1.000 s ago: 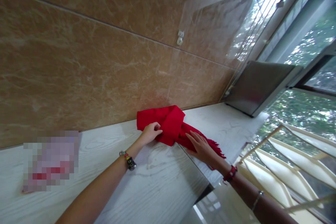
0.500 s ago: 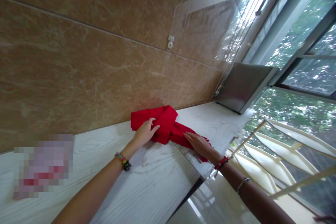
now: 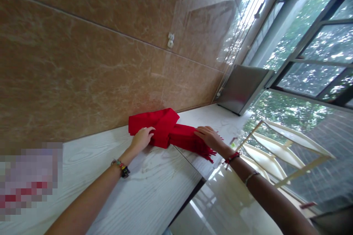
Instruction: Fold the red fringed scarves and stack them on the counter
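Shifted to the far side of a red scarf's (image 3: 160, 132) tail end, the right hand (image 3: 211, 137) had left the fringe (image 3: 209, 155) bare on the near side, where half a second earlier the palm had covered much of it; the head camera had also swung right.

Head view: I watched from a distance as the scarf lay folded on a pale wood-grained counter (image 3: 132, 198), close to the brown marbled wall (image 3: 82, 62), its tail stretching right across a seam in the surface. Bent fingers of the right hand touched the tail near its fringed end; I could not tell whether they gripped it. The left hand (image 3: 141, 139), fingers curled, rested on the near edge of the folded part, and I could not make out any pinch there either. One beaded bracelet (image 3: 121, 167) circled the left wrist; a red band (image 3: 232, 157) and a silver bangle (image 3: 251, 176) circled the right arm. Well to the left I saw a pixelated item (image 3: 30, 176), while a grey panel (image 3: 241, 86) stood at the counter's far right, with a cream rack (image 3: 278, 150) nearer, by the windows (image 3: 325, 47).
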Demonstrator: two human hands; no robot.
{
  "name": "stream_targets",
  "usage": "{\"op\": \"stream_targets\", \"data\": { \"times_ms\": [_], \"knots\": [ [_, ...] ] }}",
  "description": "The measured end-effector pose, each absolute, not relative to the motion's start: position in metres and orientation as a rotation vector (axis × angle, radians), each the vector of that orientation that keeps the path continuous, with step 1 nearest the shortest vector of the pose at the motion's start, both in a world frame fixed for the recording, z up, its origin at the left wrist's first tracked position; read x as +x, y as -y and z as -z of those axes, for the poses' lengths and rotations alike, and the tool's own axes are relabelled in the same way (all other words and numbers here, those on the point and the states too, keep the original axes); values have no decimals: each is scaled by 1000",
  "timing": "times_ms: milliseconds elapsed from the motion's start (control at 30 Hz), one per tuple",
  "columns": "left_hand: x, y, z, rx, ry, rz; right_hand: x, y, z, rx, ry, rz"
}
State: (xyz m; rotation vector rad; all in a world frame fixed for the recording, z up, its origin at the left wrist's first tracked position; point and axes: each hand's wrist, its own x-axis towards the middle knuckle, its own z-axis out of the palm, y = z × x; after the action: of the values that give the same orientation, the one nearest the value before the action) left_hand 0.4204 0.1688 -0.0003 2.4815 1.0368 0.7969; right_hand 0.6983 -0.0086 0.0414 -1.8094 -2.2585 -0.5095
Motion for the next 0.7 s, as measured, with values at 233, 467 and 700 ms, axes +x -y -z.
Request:
{"op": "stream_targets", "data": {
  "times_ms": [233,467,700],
  "knots": [
    [418,-160,-6,2522,-1064,-748,709,32,-14,-1877,2246,108],
    [445,-118,-34,2706,-959,-942,691,17,-29,-1858,2155,207],
    [526,-96,-17,3004,-397,-670,691,10,-17,-1814,2219,23]
  ]
}}
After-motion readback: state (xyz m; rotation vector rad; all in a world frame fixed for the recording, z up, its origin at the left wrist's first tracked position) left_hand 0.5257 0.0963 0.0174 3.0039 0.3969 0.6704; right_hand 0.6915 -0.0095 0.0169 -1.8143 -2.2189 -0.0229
